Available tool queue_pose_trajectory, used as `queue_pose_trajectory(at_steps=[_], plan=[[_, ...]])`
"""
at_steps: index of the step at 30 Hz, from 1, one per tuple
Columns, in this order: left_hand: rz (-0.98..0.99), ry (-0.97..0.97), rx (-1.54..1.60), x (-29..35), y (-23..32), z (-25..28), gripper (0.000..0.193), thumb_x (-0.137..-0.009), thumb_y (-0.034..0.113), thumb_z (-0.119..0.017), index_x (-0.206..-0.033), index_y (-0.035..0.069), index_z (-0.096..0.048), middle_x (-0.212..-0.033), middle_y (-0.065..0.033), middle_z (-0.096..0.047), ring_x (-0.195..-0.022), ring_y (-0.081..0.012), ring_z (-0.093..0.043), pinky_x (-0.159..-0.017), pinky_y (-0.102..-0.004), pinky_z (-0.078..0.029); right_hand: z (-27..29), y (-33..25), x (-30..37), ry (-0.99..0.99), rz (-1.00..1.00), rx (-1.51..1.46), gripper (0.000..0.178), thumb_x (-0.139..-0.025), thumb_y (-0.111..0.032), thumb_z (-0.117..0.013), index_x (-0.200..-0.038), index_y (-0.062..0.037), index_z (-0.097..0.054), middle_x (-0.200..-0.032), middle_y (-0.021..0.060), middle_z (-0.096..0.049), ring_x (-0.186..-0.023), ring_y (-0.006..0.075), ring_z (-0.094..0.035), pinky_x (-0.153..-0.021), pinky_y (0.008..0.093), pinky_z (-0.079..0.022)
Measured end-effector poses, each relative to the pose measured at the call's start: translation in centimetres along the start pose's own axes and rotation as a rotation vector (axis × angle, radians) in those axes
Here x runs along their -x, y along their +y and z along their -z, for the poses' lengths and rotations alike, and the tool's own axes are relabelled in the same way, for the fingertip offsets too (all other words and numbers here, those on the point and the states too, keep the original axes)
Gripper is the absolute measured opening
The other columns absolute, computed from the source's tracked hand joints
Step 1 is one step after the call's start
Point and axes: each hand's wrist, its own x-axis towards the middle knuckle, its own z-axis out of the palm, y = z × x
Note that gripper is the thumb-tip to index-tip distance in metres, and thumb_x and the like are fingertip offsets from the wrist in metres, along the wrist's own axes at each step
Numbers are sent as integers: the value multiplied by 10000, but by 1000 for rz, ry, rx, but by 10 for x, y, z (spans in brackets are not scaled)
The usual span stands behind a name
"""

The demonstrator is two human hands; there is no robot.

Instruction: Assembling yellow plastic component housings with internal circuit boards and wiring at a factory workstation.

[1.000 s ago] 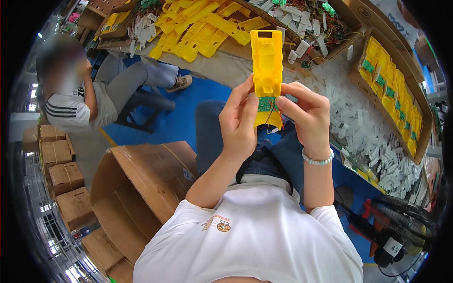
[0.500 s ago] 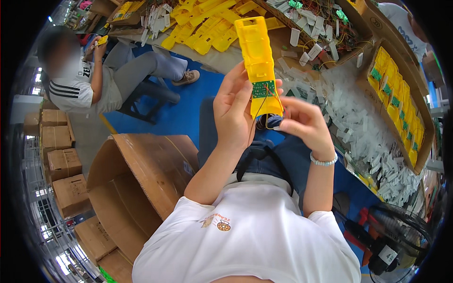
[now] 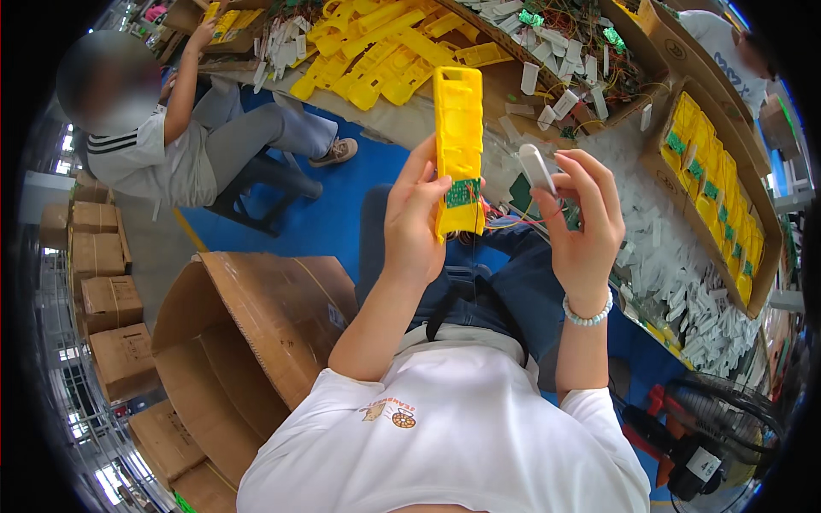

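My left hand (image 3: 415, 209) is closed round a long yellow plastic housing (image 3: 460, 128), held upright over my lap. A green circuit board (image 3: 463, 192) sits in the lower part of the housing, with the thumb beside it. Thin red and dark wires run from the board toward my right hand (image 3: 590, 214). Between the fingers and thumb of that hand is a slim white rectangular piece (image 3: 537, 168) with a rounded end, tilted and apart from the housing. The wires seem to reach this piece, but its lower end is hidden by my fingers.
Yellow housings (image 3: 363, 51) lie piled on the table ahead. White pieces (image 3: 676, 256) heap to the right, near a carton of yellow housings (image 3: 714, 197) with boards. An open cardboard box (image 3: 248, 325) stands left, a fan (image 3: 710, 436) lower right. A seated co-worker (image 3: 171, 145) is far left.
My right hand has moved up and right from the housing's lower end, and the white piece now shows in it. The housing has lowered slightly. The co-worker's arm has risen toward a box.
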Motion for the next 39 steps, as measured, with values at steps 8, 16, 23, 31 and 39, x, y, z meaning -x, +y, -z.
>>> queue_pose_trajectory(at_steps=[8, 16, 23, 31, 39], plan=[[40, -39, -460, 27, -11, 2, 458, -986, 172, -468, -1391, -13, -366, -1153, -161, -603, -954, -176, -619, -821, -277, -503, -5, 6, -15, 154, 461, 124, 279, -709, 90, -696, -977, 26, -652, -903, 120, -682, -772, 251, -612, -635, 291, -509], [44, -100, -560, 42, -6, 11, 449, -989, 147, -448, -1398, -14, -363, -1122, -128, -600, -833, -158, -629, -722, -285, -534, -1, -9, -9, 160, 409, 149, 313, -693, 98, -695, -994, 23, -653, -895, 114, -696, -765, 257, -605, -629, 292, -510], [51, -146, -737, 54, -4, 3, 462, -976, 121, -441, -1402, -33, -349, -1113, -157, -599, -766, -182, -643, -681, -290, -543, -12, -1, -7, -46, 359, 165, 456, -680, 120, -618, -1124, 16, -625, -967, 140, -672, -861, 280, -580, -675, 313, -500], [290, -182, 198, 55, -13, 6, 473, -995, 192, -391, -1416, 3, -285, -1178, -211, -564, -796, -278, -655, -683, -352, -561, -21, 20, -3, -89, -1, -229, 332, -792, -1, -608, -1122, 26, -609, -1087, 123, -645, -958, 254, -603, -774, 320, -492], [304, -151, 105, 60, -5, -1, 449, -1002, 223, -359, -1343, -69, -336, -941, -248, -591, -593, -278, -633, -509, -331, -537, -47, 34, -7, 44, 239, -83, 130, -751, 61, -615, -866, 22, -662, -785, 124, -656, -675, 239, -625, -593, 286, -485]])
